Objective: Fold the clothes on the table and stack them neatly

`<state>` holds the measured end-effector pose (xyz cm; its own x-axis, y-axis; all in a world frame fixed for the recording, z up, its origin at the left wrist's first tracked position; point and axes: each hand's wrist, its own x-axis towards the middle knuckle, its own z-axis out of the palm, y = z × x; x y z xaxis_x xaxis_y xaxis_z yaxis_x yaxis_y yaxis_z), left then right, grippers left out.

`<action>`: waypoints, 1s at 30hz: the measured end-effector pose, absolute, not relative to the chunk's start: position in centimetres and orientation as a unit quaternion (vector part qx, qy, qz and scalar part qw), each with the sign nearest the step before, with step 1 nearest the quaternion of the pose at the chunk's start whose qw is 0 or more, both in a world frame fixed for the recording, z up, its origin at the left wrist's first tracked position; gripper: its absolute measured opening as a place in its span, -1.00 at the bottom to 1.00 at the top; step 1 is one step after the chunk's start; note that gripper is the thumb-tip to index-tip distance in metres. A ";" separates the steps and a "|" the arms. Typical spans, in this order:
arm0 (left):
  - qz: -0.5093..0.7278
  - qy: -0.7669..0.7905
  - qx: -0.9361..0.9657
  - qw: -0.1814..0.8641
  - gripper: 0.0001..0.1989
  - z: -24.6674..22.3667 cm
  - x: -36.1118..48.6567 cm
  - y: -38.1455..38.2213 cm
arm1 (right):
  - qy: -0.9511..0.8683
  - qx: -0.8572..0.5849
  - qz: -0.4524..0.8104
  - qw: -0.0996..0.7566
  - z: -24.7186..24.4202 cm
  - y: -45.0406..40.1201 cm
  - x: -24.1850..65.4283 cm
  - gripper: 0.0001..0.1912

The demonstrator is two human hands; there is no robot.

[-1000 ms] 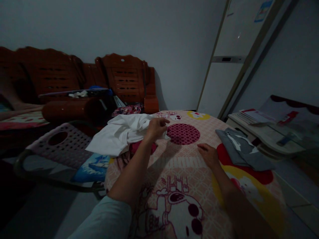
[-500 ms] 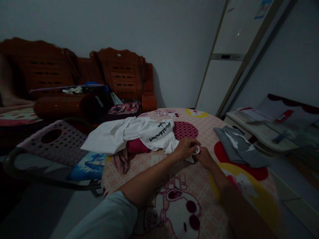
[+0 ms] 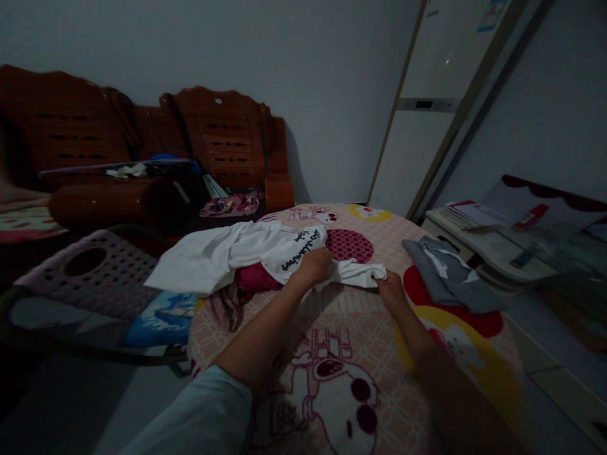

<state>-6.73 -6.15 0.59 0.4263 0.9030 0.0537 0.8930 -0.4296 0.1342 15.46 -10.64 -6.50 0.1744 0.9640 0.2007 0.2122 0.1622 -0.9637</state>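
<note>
One pink-patterned table bears white clothing near wooden seating.

On round table, dressed in pink lattice-print cover with cartoon figures: at left, white black-lettered garment, bunched, reaching past edge, partly atop crimson cloth; beside that, dusky-pink cloth; at right, folded grey garment with white strips, over printed red patch.
</note>
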 end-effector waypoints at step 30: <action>0.506 0.669 0.540 0.064 -0.66 3.5 -17.1 -2.5 | -0.260 -0.506 0.288 0.770 -6.3 -9.9 22.9 -0.71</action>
